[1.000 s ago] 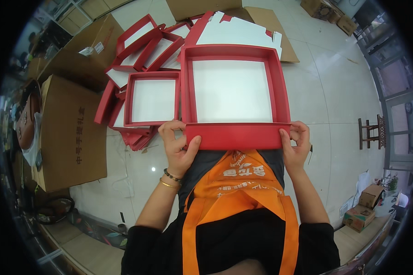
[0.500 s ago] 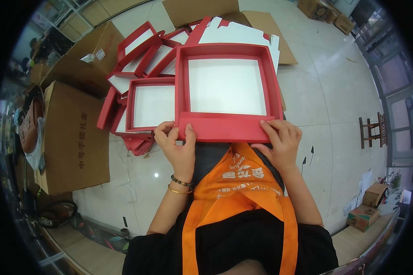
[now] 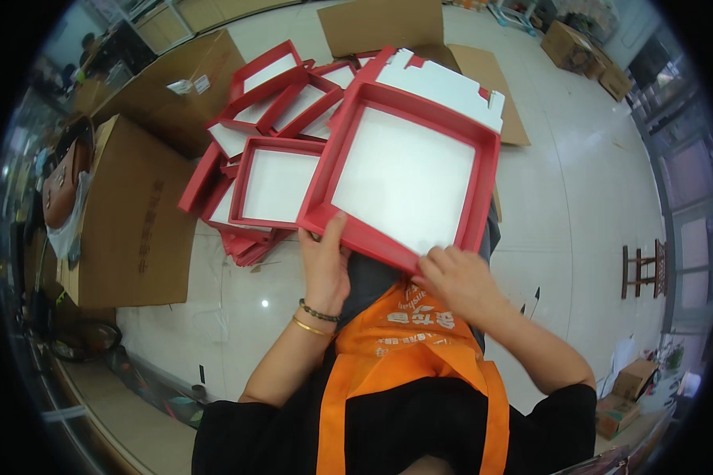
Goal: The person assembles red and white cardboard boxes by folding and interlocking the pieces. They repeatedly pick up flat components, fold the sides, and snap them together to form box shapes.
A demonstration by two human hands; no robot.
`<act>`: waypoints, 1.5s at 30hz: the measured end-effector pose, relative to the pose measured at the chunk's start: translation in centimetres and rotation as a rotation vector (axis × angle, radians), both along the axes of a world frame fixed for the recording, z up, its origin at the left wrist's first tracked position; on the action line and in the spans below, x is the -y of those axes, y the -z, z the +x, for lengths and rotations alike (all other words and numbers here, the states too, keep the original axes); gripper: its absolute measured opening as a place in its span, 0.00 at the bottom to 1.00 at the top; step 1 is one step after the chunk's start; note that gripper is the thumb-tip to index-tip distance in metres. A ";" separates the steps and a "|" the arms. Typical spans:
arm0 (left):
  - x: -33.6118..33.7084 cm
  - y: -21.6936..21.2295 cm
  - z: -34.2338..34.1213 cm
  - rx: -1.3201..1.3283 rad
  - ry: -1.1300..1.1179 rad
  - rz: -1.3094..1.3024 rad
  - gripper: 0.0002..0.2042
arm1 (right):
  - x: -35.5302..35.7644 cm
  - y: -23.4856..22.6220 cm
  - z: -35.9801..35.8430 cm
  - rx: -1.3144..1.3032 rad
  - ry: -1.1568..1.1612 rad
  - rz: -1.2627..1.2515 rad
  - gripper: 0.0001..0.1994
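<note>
A square red box tray (image 3: 404, 174) with a white inside rests over my lap, turned at an angle. My left hand (image 3: 325, 269) holds its near left corner, the thumb up against the wall and the other fingers underneath. My right hand (image 3: 459, 281) grips the near wall toward its right end, fingers curled over the edge. That near wall now stands folded in. Left of the tray, a smaller red box (image 3: 281, 186) lies on a pile of similar boxes. White and red flat cardboard blanks (image 3: 436, 83) show beyond the tray's far side.
Large brown cartons (image 3: 135, 222) stand at the left, a brown bag (image 3: 67, 182) on one. An open carton's flap (image 3: 384, 28) rises behind the pile. At the right are a small wooden stool (image 3: 643, 269) and small cartons (image 3: 626, 396) on the floor.
The tray has turned clockwise. Its near flap, lying outward before, is folded up and in. My right hand has moved left and down along that edge; my left hand keeps the left corner.
</note>
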State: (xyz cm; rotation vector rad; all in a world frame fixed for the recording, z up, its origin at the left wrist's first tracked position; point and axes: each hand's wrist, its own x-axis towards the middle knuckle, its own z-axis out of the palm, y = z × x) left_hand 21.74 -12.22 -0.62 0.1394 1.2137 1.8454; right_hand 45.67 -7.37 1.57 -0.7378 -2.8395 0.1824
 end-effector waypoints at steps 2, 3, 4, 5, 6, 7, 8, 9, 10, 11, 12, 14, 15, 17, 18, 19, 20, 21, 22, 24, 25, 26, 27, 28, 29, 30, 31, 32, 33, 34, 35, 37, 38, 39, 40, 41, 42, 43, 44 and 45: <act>-0.2 0.2 0.2 -0.042 0.008 0.025 0.21 | 2.2 0.1 -2.3 -0.027 0.036 -0.153 0.15; -0.9 1.5 -0.6 -0.065 0.023 0.033 0.19 | 3.2 0.2 -3.6 -0.008 0.065 -0.168 0.15; -1.4 2.3 -1.3 -0.091 0.035 0.039 0.17 | 4.1 0.5 -4.9 0.009 0.090 -0.184 0.15; -2.3 1.5 -1.0 -0.135 -0.039 0.051 0.15 | 4.5 0.5 -5.8 0.026 0.118 -0.193 0.15; -3.0 0.4 -0.7 -0.192 -0.090 0.077 0.15 | 4.7 0.4 -6.4 -0.006 0.136 -0.113 0.16; -3.8 -1.1 -0.5 -0.255 -0.136 0.106 0.15 | 4.7 0.3 -7.0 -0.046 0.157 -0.032 0.18; -4.4 -2.4 -0.6 -0.317 -0.181 0.131 0.15 | 4.7 0.3 -7.3 -0.085 0.180 0.046 0.20; -5.0 -3.3 -1.0 -0.358 -0.193 0.129 0.15 | 4.4 0.0 -7.4 -0.023 0.212 0.098 0.26; -5.7 -3.2 -1.6 -0.335 -0.198 0.128 0.15 | 4.3 0.0 -7.5 -0.046 0.217 0.076 0.26; -6.2 -2.7 -1.9 -0.306 -0.199 0.123 0.16 | 4.1 0.2 -7.4 -0.062 0.225 0.051 0.26; -6.7 -2.2 -2.3 -0.278 -0.200 0.118 0.17 | 4.0 0.5 -7.4 -0.079 0.235 0.025 0.26; -7.2 -1.9 -2.2 -0.267 -0.191 0.071 0.18 | 3.3 1.9 -7.6 -0.161 0.241 0.055 0.23; -7.1 -1.8 -2.0 -0.275 -0.174 0.050 0.19 | 3.3 2.2 -7.6 -0.200 0.243 0.038 0.23; -7.1 -1.9 -1.5 -0.318 -0.104 0.000 0.18 | 3.1 2.6 -7.5 -0.257 0.247 0.022 0.22; -6.8 -1.9 -1.2 -0.353 -0.051 -0.032 0.18 | 3.1 2.7 -7.4 -0.275 0.248 0.021 0.22; -6.8 -2.4 -1.1 -0.395 -0.002 -0.057 0.17 | 3.0 2.7 -7.5 -0.301 0.246 0.026 0.22; -7.0 -2.1 -1.3 -0.408 -0.009 -0.054 0.16 | 3.1 2.9 -7.6 -0.267 0.242 0.014 0.22; -7.2 -1.5 -1.6 -0.421 -0.017 -0.051 0.15 | 3.4 3.3 -7.6 -0.233 0.238 0.003 0.22; -7.5 -2.0 -1.6 -0.432 -0.021 -0.041 0.14 | 3.2 2.7 -7.8 -0.198 0.237 -0.002 0.22; -7.9 -2.8 -0.8 -0.518 -0.026 -0.007 0.12 | 2.8 0.5 -6.9 -0.070 0.194 -0.205 0.21; -7.9 -3.7 -0.4 -0.562 -0.030 0.012 0.11 | 2.7 -1.6 -6.4 -0.007 0.172 -0.304 0.20; -7.9 -4.4 -0.6 -0.609 0.025 0.039 0.11 | 2.1 -4.0 -5.9 -0.165 0.104 -0.179 0.20; -7.8 -5.0 -0.9 -0.657 0.087 0.066 0.11 | 1.3 -6.4 -5.5 -0.322 0.040 -0.054 0.19; -7.6 -5.7 -1.2 -0.704 0.146 0.088 0.11 | -0.2 -8.4 -5.6 -0.501 0.086 0.164 0.24; -7.1 -6.7 -1.7 -0.739 0.219 0.091 0.13 | -1.9 -11.9 -5.7 -0.509 0.127 0.355 0.28; -6.8 -7.8 -1.8 -0.754 0.306 0.059 0.14 | -3.6 -14.4 -5.5 -0.408 0.215 0.541 0.33; -6.4 -9.1 -1.7 -0.773 0.402 0.031 0.15 | -5.4 -15.4 -5.9 -0.299 0.282 0.512 0.30; -6.2 -10.0 -1.8 -0.795 0.497 0.005 0.16 | -7.3 -16.5 -6.4 -0.182 0.338 0.486 0.27; -6.3 -10.0 -1.8 -0.861 0.538 -0.001 0.18 | -8.9 -16.5 -6.6 -0.038 0.372 0.276 0.25; -6.3 -9.8 -1.9 -0.961 0.543 -0.036 0.18 | -10.1 -15.9 -6.8 0.101 0.390 0.058 0.22; -6.3 -9.4 -2.0 -1.058 0.541 -0.070 0.18 | -10.7 -14.7 -6.9 0.100 0.355 0.080 0.20; -7.0 -8.1 -1.9 -1.246 0.471 -0.196 0.23 | -12.0 -12.2 -7.3 0.111 0.278 0.121 0.16; -7.2 -7.8 -1.8 -1.323 0.431 -0.246 0.24 | -12.5 -11.6 -7.4 0.111 0.286 0.132 0.15; -7.5 -7.7 -1.5 -1.400 0.390 -0.296 0.25 | -12.8 -11.3 -7.6 0.112 0.294 0.143 0.14; -7.4 -7.7 -1.0 -1.473 0.353 -0.355 0.27 | -12.9 -10.8 -7.7 0.115 0.301 0.146 0.13; -7.7 -7.7 -0.8 -1.535 0.298 -0.331 0.30 | -13.0 -10.4 -7.7 0.091 0.296 0.177 0.12; -8.0 -7.9 -0.5 -1.553 0.291 -0.363 0.31 | -13.0 -10.2 -7.8 0.100 0.292 0.179 0.12; -8.3 -8.5 -0.3 -1.573 0.281 -0.393 0.31 | -12.9 -10.4 -8.0 0.105 0.288 0.183 0.12; -8.5 -8.9 -0.1 -1.593 0.272 -0.422 0.32 | -12.9 -10.5 -8.2 0.111 0.286 0.187 0.12; -8.5 -8.9 0.0 -1.597 0.265 -0.427 0.31 | -12.9 -10.7 -8.2 0.113 0.284 0.169 0.12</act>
